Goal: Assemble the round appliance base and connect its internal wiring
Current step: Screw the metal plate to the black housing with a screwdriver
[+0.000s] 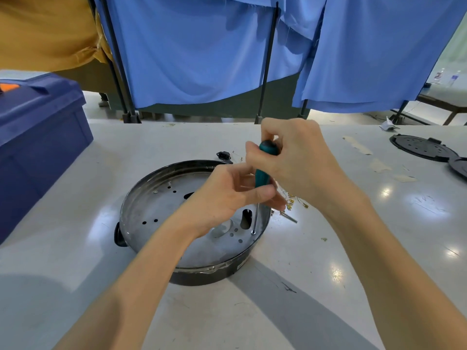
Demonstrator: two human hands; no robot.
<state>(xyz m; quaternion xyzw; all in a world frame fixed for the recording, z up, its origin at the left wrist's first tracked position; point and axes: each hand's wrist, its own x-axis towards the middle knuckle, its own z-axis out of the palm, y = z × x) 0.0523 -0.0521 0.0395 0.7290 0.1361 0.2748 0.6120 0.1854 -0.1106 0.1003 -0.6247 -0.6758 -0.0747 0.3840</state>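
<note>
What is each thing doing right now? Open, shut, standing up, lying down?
Screwdriver, upright, tip on the screw.
Screw, in the round base, near its rim.
Round base, open side up on the table.
Left hand, grips the screwdriver low down.
Right hand, grips the screwdriver's top.
Blue box, lid on.
Black cover, flat on the table.

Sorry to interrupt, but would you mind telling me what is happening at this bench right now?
A person is working on a screw inside the round metal base on the table. The right hand grips the top of the teal screwdriver, and the left hand holds its lower handle. The tip sits on the screw, close to the base's right wall. Small wire connectors lie on the table beside the base.
</note>
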